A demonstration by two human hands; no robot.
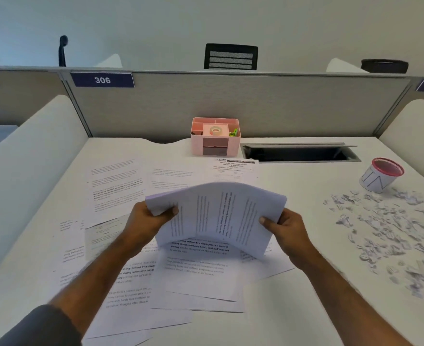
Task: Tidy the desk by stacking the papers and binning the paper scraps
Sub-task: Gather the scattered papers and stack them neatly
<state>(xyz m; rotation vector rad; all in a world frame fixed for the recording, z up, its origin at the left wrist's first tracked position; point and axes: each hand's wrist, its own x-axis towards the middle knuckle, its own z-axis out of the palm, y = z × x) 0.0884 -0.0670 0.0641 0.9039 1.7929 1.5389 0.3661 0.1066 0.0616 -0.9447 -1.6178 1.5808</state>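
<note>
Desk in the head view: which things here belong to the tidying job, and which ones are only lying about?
Part of the job:
- bundle of papers, held by left hand and right hand
- loose sheets spread on the desk
- paper scraps on the right
- small bin with red rim

Only lying about:
- pink organizer with tape roll
- open cable slot

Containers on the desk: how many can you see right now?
2. The pink organizer stands at the back centre against the partition. The red-rimmed mesh cup sits tilted at the far right, just behind the paper scraps. Nothing else container-like shows; sheets could hide small ones.
</note>
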